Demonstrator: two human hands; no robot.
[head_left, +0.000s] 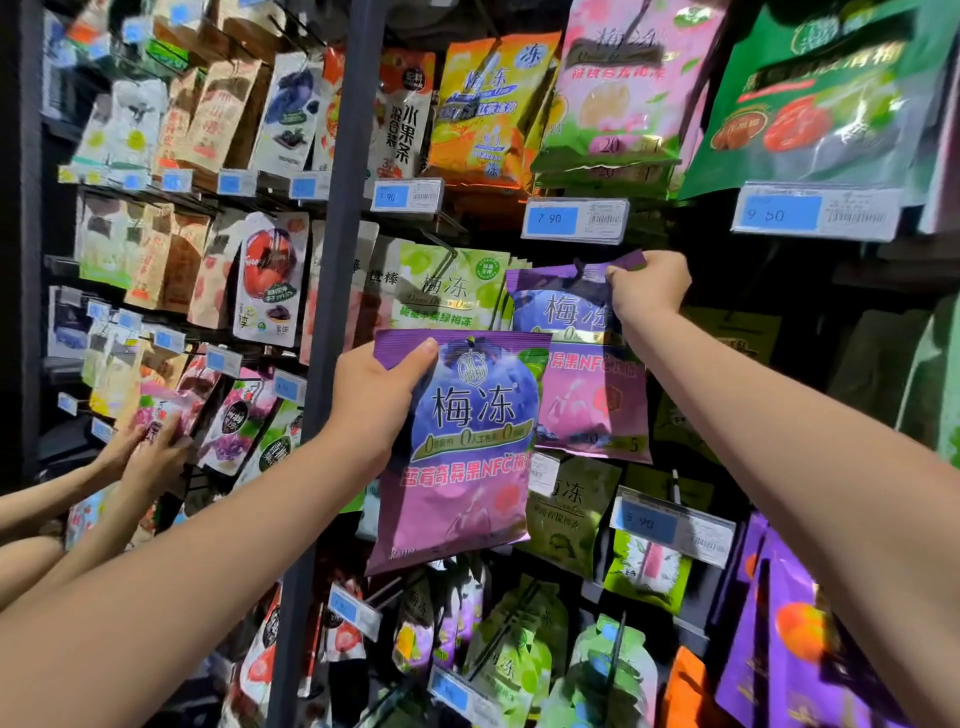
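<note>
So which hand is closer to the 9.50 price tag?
Right. The right hand is just below and left of the 9.50 tag, gripping the top of the hanging bag. The left hand is much farther down-left, holding the loose bag.

Pretty dim shop aisle: a dark grey metal upright post (340, 218) splits the dark display rack (21, 260), with blue-and-white plastic price labels (574, 220) right of it.

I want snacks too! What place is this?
Probably a snack shop: colourful foil snack bags hang in rows on dark racks, blue-and-white price tags sit beneath, and the left hand holds a purple foil bag.
</note>
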